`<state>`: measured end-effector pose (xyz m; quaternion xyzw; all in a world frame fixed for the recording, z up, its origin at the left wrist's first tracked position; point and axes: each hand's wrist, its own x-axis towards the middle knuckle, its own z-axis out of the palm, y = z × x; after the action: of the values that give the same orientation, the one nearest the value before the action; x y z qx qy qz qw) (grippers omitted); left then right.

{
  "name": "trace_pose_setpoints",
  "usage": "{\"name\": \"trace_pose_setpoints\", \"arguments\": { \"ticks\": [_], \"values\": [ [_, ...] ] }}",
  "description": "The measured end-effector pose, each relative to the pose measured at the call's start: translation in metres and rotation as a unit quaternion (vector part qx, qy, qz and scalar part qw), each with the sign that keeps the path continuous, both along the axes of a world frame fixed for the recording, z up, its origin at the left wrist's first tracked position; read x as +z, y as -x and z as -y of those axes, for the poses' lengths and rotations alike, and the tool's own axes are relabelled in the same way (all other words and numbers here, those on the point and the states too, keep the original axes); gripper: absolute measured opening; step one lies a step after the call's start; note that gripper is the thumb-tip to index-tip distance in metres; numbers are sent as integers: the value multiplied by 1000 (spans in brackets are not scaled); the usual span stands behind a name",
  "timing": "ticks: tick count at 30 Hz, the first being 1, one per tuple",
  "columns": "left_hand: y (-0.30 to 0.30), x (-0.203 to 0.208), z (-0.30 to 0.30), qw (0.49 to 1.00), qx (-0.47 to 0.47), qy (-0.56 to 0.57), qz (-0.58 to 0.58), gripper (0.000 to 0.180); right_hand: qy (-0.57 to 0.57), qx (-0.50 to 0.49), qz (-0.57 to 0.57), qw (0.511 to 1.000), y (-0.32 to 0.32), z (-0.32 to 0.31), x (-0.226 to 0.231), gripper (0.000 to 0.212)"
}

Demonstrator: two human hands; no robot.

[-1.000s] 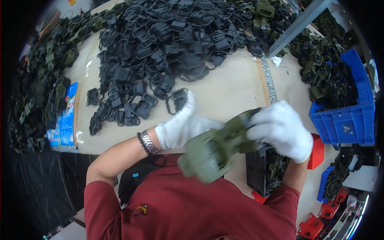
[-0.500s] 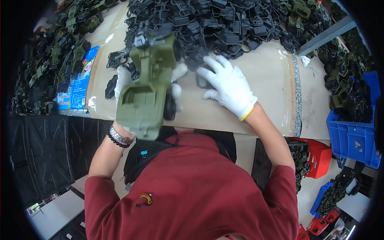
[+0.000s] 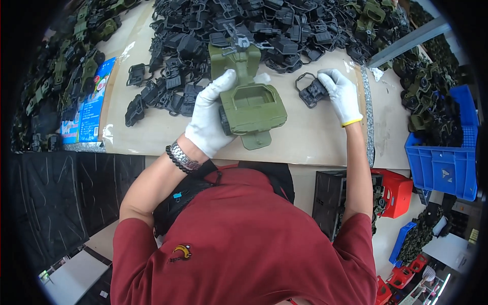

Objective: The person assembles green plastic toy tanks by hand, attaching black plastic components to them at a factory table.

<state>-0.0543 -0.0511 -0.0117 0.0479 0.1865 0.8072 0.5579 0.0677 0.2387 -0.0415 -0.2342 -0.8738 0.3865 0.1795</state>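
Gripping a green toy vehicle [image 3: 256, 114] from its left side, the white-gloved left hand [image 3: 208, 119] is curled around the body; a white fingertip peeks out on the toy's other side, and the rest of the grip is hidden beneath. The toy is held over the table [image 3: 305, 145], in front of the person's chest, with its open, boxy end toward the person. At its far end is a grey piece [image 3: 238, 41], seen against the near edge of a big heap of black plastic parts [image 3: 287, 46]. A black wheel [image 3: 224, 121] shows just beside the left palm. Well apart to the right, the right hand [image 3: 343, 96], also gloved, is nearly closed, thumb and fingers pinching the right edge of a black frame [image 3: 312, 93]; whether that frame rests on the table or is slightly lifted cannot be told. Smaller black pieces [image 3: 173, 76] lie left of the toy. Near the table's left edge, a blue printed packet [image 3: 94, 109] lies beside many green toys [image 3: 63, 76]. On the right, a blue crate [image 3: 442, 170] holds more pieces, and a grey metal bar [image 3: 406, 43] slants across.
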Motion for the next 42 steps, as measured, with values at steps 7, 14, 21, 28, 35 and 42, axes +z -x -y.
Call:
{"name": "trace_pose_setpoints", "arguments": {
  "ticks": [7,14,21,28,35,42],
  "values": [
    [-6,-1,-9,998,59,33,5,38,-324,13,119,938,6,43,-4,62],
    [-22,-1,-20,956,198,84,-202,31,-92,46,-125,987,-17,70,40,65],
    [-35,14,-25,949,155,114,-249,34,-148,113,-173,967,-32,114,47,71],
    [-42,23,-22,938,153,144,-275,32,-168,99,-242,951,-38,117,40,74],
    [-45,13,-18,822,175,167,-516,33,-197,161,-240,937,-44,115,33,76],
    [-40,23,-24,911,139,147,-358,30,-274,226,-179,918,-44,102,63,80]
  ]
}}
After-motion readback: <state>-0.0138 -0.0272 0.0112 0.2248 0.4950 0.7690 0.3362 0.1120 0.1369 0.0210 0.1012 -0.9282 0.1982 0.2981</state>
